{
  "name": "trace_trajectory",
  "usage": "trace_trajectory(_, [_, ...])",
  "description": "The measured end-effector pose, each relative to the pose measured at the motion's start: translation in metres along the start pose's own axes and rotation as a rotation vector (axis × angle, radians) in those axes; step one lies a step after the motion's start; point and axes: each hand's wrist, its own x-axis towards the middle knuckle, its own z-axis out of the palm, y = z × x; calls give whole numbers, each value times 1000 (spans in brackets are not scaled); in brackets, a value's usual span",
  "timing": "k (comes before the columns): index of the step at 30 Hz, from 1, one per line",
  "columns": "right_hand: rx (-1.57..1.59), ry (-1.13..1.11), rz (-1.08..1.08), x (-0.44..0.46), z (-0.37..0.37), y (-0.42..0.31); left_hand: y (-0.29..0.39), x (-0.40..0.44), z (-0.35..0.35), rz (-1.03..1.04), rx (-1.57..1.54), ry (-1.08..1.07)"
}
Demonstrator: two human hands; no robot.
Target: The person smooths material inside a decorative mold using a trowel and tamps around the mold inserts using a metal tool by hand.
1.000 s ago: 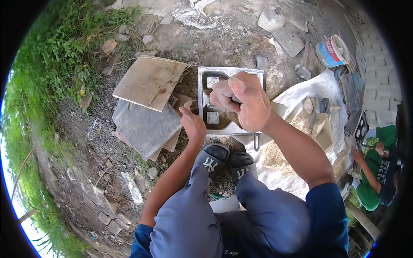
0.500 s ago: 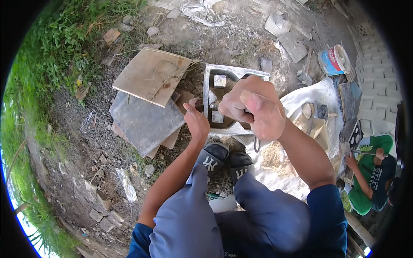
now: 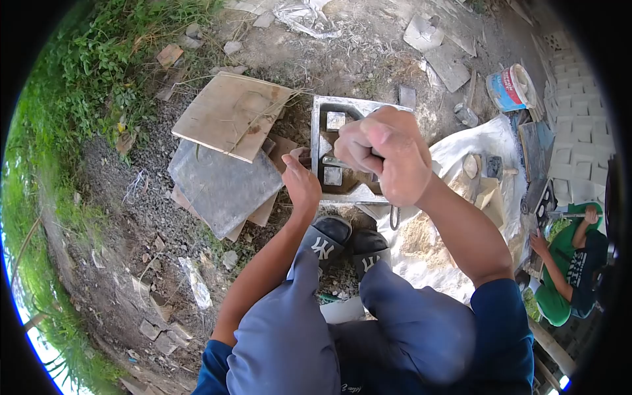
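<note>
A grey rectangular mould (image 3: 315,135) with square blocks inside lies on the ground ahead of my feet. Above its right part my right hand (image 3: 388,155) is closed in a fist. A thin grey metal piece (image 3: 334,160) shows beside its fingers; whether the fist holds it I cannot tell, since the palm is hidden. At the mould's left wall is my left hand (image 3: 303,184), thumb apart from the fingers and partly foreshortened. Just left of that hand, flat grey and tan boards (image 3: 224,181) are stacked, with a tan board (image 3: 230,112) on top.
A white sheet (image 3: 454,280) with sandy powder (image 3: 421,240) and stones lies to the right. Beyond it stands a blue and red paint bucket (image 3: 510,89). A co-worker in green and dark clothes (image 3: 559,280) sits at far right. Grass (image 3: 79,92) borders the left.
My right fist has shifted slightly and turned, and the thin grey metal piece now shows beside it. My left hand stays put. The co-worker's upper hand has moved up.
</note>
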Motion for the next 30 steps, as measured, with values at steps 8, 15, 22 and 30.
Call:
trace_trajectory(8, [147,347,12,-10,1,-3,2,0,2,25,4,-1])
trace_trajectory(15, [30,625,-62,-19,15,15,4,0,4,76,7,54])
trace_trajectory(22, [11,709,-36,-2,11,21,6,2,5,79,37,27])
trace_trajectory(30, [-67,758,-113,15,14,19,2,3,7,79,47,29])
